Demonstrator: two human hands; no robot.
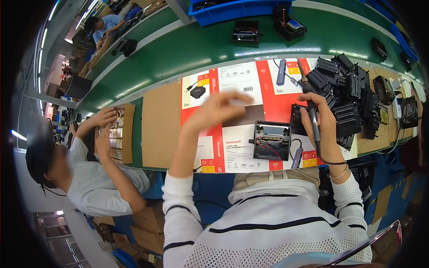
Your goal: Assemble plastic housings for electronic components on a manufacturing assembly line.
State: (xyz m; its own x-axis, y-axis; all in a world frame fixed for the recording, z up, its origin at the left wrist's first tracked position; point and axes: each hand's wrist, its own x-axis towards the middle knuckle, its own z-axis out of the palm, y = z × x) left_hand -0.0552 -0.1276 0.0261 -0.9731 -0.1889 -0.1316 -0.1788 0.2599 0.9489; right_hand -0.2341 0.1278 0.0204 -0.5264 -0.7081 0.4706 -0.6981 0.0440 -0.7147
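My right hand (322, 117) grips a soldering iron (314, 117) with a dark handle. Its tip end points away from me, and a black cable runs from its near end past my wrist. My left hand (219, 109) hovers over the printed cardboard, smeared by motion, so its fingers are unclear. Between my hands and closer to me lies an open black plastic housing (271, 154) with red and black wires and a silvery part inside. Neither hand touches it. Beside my right hand are ribbed black plastic cases (346, 120).
Flattened printed cardboard (241, 154) covers the bench. More black cases are heaped at the right, near a small fan (409, 112). Beyond runs a green conveyor belt (165, 58) carrying open housings (245, 32). A blue bin (241, 13) stands behind. At left a co-worker reaches into a carton (127, 134).
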